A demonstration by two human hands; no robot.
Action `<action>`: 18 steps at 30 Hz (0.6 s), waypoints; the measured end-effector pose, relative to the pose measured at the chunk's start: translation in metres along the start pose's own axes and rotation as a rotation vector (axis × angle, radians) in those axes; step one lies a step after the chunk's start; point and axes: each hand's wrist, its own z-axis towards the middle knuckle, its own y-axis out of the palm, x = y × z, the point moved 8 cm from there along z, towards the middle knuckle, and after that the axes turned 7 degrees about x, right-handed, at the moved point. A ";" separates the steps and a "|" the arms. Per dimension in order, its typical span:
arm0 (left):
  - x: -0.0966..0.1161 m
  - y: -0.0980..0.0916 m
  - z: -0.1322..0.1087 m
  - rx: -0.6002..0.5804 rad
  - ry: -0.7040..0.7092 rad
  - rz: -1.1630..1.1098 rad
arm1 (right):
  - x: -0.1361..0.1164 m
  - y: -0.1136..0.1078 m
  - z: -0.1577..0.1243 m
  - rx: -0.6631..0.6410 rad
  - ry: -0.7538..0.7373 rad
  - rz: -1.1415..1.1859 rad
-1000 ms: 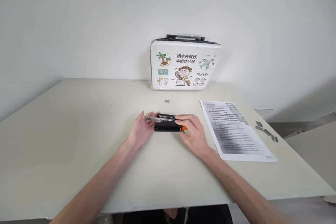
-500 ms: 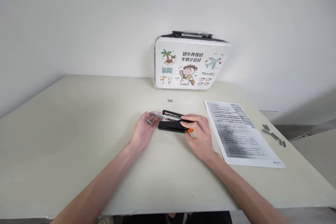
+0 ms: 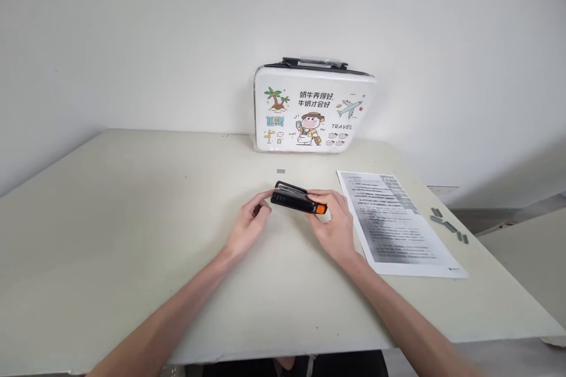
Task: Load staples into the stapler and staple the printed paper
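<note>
Single head-worn view, forward and down.
From the near edge it faces across the counter to the wall filling the upper frame, at close range.

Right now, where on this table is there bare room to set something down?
The widest bare stretch of table lies left of the left hand. A narrower strip runs between the case and the stapler, holding one loose staple piece. Crowded to the right: right hand, printed sheet, staple strips.

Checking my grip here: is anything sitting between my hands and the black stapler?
Nothing visible. The right hand grips the stapler at its orange end, and the left hand touches its other end. A loose staple strip lies farther back on the table, apart.
</note>
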 end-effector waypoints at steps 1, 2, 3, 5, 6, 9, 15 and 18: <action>0.000 0.002 0.000 -0.020 -0.006 -0.013 | 0.002 0.001 0.000 -0.005 0.022 -0.002; -0.001 0.004 0.000 -0.029 -0.013 -0.023 | 0.005 0.001 0.000 -0.011 0.048 -0.007; -0.002 0.004 0.000 -0.028 -0.022 -0.033 | 0.008 0.002 -0.001 -0.019 0.077 -0.014; -0.006 0.001 0.003 0.002 -0.048 -0.075 | 0.015 0.004 -0.002 -0.049 0.134 -0.030; -0.009 -0.001 0.004 0.019 -0.069 -0.115 | 0.019 0.006 -0.003 -0.068 0.159 -0.037; -0.016 -0.004 0.009 0.037 -0.132 -0.284 | 0.030 0.013 -0.006 -0.123 0.217 -0.061; -0.021 0.001 0.015 -0.035 -0.181 -0.485 | 0.040 0.061 0.007 -0.249 0.278 -0.093; -0.023 0.002 0.016 -0.053 -0.208 -0.522 | 0.036 0.099 0.020 -0.315 0.260 -0.099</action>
